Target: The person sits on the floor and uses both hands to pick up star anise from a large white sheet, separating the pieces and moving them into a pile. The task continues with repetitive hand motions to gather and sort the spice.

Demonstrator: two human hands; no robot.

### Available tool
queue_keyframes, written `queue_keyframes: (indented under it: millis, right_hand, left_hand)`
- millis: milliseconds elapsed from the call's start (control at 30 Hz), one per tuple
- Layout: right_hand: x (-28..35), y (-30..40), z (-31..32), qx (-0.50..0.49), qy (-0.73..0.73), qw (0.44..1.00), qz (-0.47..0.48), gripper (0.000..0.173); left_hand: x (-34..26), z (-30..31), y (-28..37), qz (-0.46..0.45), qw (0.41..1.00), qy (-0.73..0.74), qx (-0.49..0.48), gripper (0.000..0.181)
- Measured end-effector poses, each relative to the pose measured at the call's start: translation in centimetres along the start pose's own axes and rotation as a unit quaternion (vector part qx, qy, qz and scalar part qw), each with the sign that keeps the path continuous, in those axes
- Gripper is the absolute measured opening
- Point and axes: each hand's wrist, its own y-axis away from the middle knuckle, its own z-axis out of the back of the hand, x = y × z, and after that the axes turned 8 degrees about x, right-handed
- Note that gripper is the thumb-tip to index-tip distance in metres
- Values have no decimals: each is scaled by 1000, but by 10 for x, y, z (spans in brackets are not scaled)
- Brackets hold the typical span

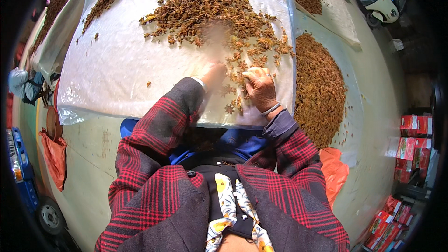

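Note:
A heap of brown dried star anise (206,14) lies on a white sheet-covered table (115,63) before me. My left hand (213,73) is over the sheet just below the heap, blurred and partly washed out by glare; its fingers and anything in them cannot be made out. To its right, my right hand (260,87) is curled low over the sheet, its fingers bent among scattered star anise; whether it pinches a piece is hidden. Loose star anise pods (230,107) lie between the two hands and up along the table's right side.
A large brown heap (318,91) lies on floor sheeting right of the table. Orange-red bags (334,175) (54,159) lie on both sides. Red boxes (407,150) are stacked far right. A scooter (383,8) stands upper right, a blue vehicle (24,171) lower left. A person (26,82) is partly visible at left.

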Motion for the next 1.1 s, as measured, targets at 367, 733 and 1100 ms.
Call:
queue_keyframes:
  millis: [367, 733, 1100]
  right_hand:
    - [45, 0, -15, 28, -235, 972, -11, 12]
    - [-60, 6, 7, -85, -125, 948, -281, 31]
    - [-63, 14, 1, -116, -334, 864, -359, 14]
  left_hand:
    - [-35, 29, 53, -54, 998, -1, -15, 11]
    - [-7, 31, 71, 163, 984, -23, 70, 45]
    - [-44, 12, -67, -44, 996, -18, -75, 11]
